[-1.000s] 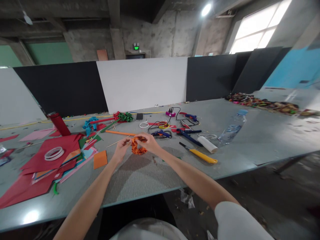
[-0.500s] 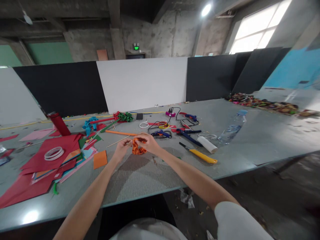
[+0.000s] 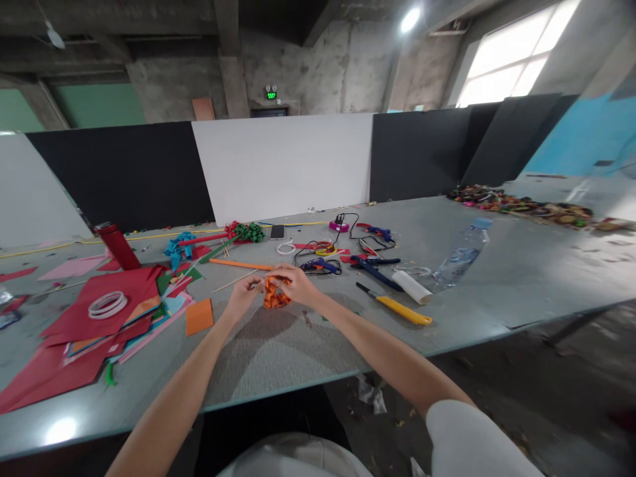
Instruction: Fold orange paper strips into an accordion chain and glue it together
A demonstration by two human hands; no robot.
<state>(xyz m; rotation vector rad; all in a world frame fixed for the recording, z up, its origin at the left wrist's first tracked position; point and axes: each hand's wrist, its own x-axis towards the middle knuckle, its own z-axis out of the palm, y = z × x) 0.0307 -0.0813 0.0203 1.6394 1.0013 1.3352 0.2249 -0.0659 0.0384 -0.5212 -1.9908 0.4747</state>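
Observation:
Between my two hands is a crumpled, curled orange paper piece (image 3: 276, 295), held just above the grey table. My right hand (image 3: 294, 283) is closed on its top, the fingers bent over it. My left hand (image 3: 246, 290) pinches at its left edge; the fingertips partly hide what they grip. Just behind the hands lie an orange paper strip (image 3: 238, 264) and a thin wooden stick (image 3: 231, 282). Left of my left hand is a flat orange paper square (image 3: 199, 317).
At left are red paper sheets (image 3: 64, 371) with white tape rolls (image 3: 108, 305) and a red bottle (image 3: 118, 246). To the right lie a yellow-handled knife (image 3: 403, 310), a blue glue gun (image 3: 320, 266), a white roll (image 3: 413, 287) and a plastic water bottle (image 3: 463, 253).
The orange paper piece has turned slightly between my fingers. Both hands stay in nearly the same place.

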